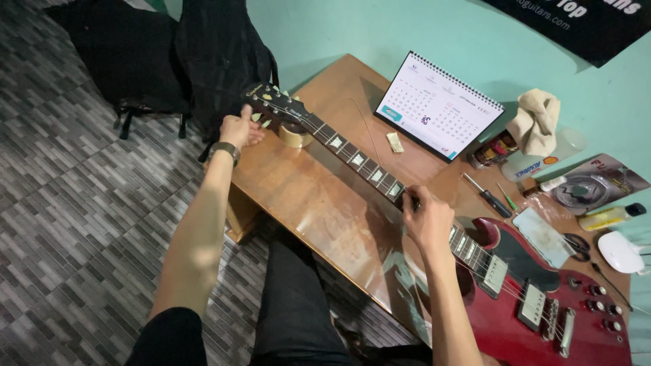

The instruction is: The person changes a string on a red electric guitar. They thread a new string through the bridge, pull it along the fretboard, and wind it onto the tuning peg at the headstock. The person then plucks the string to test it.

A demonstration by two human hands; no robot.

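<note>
Red electric guitar (pixel 542 298): lies along the tabletop (pixel 319 196), body at near right corner, headstock (pixel 274 103) over far left edge on a tape roll (pixel 296 135). Left hand (pixel 239 129): grip closed on a tuning peg at the headstock. Right hand (pixel 427 220): fingers pinched on a string mid-neck. Desk calendar (pixel 437 108) by the far edge.

Guitar repair workshop: screwdrivers (pixel 489 197), gig bags (pixel 224 54), bench (pixel 319 196).
</note>
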